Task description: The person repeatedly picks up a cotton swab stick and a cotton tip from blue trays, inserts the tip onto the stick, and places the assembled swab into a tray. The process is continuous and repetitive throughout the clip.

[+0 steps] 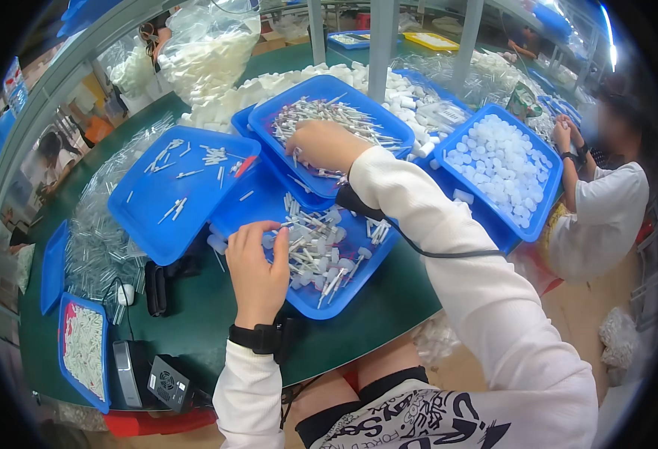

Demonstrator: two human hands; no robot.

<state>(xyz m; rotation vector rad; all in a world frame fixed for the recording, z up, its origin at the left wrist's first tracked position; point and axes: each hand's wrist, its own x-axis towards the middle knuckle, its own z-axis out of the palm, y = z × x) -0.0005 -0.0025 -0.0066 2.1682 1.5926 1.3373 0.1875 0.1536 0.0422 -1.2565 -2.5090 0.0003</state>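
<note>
My left hand (258, 269) is over the near blue tray (310, 310), thumb and index fingertip pinched on something small I cannot make out. That tray holds thin white stick-like parts (310, 247), some with translucent white caps, in a loose pile. Farther off, my right hand (327, 146) reaches into a raised blue tray (400, 142) heaped with similar thin sticks (344, 116). Its fingers curl downward at the left side of that heap, and what they hold is hidden. To the left, another blue tray (149, 217) carries a few scattered sticks and a red strip.
At right stands a blue tray of translucent caps (501, 161), with a co-worker (598, 187) beyond. Clear tubes (101, 217) pile up on the green table (216, 299). Lower left are a tray of white pieces (86, 348) and a black box (168, 382). Metal posts (383, 52) rise behind.
</note>
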